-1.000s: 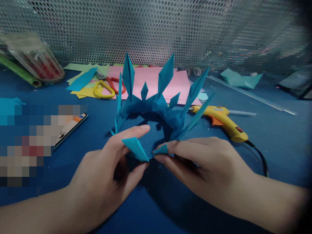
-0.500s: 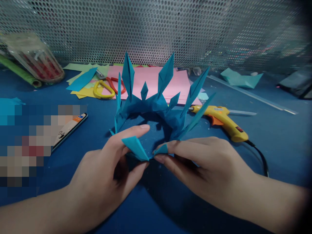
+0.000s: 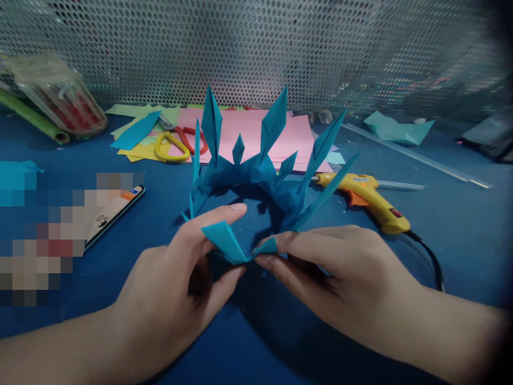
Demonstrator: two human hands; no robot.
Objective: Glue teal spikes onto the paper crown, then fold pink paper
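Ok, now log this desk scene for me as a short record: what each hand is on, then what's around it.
Item in hand: blue folded-paper crown, ring-shaped with pointed spikes
Left hand: holding the crown's near side, index finger extended
Right hand: thumb and index finger pinching the near side
Right of crown: yellow glue gun, lying down
Behind crown: pink paper; scissors with yellow and red handles
Far left: clear jar beside green roll
Left of crown: phone, partly pixelated
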